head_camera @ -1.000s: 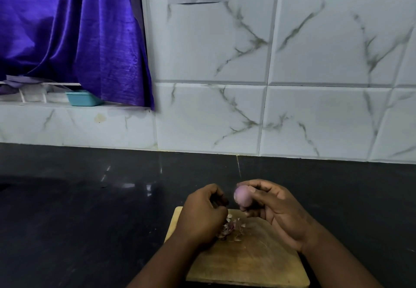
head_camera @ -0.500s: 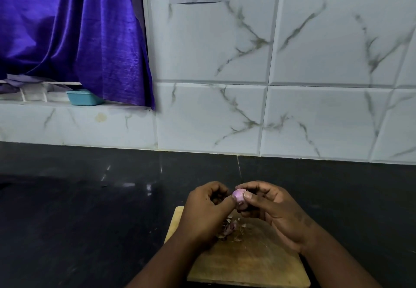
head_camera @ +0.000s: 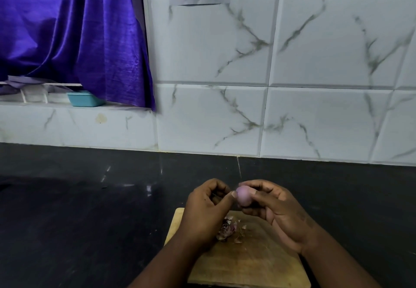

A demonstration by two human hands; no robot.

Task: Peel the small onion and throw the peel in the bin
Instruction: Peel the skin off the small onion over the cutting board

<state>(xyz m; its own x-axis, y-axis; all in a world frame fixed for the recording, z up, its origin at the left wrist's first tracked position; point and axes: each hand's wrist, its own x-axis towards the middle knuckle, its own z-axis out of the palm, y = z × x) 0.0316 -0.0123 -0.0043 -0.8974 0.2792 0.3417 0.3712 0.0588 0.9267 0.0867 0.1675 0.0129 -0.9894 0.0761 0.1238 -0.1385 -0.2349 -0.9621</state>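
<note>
The small onion (head_camera: 243, 195) is pale purple and smooth, held in the air above the far end of the wooden cutting board (head_camera: 247, 263). My right hand (head_camera: 276, 211) grips it with thumb and curled fingers. My left hand (head_camera: 207, 209) is beside it on the left, fingers curled, with its thumb tip touching the onion's left side. A small heap of dry purple-brown peel (head_camera: 227, 229) lies on the board below my hands, partly hidden by my left hand. No bin is in view.
The board sits on a dark countertop (head_camera: 78, 209) that runs to a white marble-tiled wall (head_camera: 315, 62). A purple curtain (head_camera: 67, 29) hangs at the upper left over a ledge with a small teal tray (head_camera: 84, 99).
My left hand has come up from the peel heap to the onion and its thumb now touches it. My right hand has turned the onion slightly, showing more of its smooth side.
</note>
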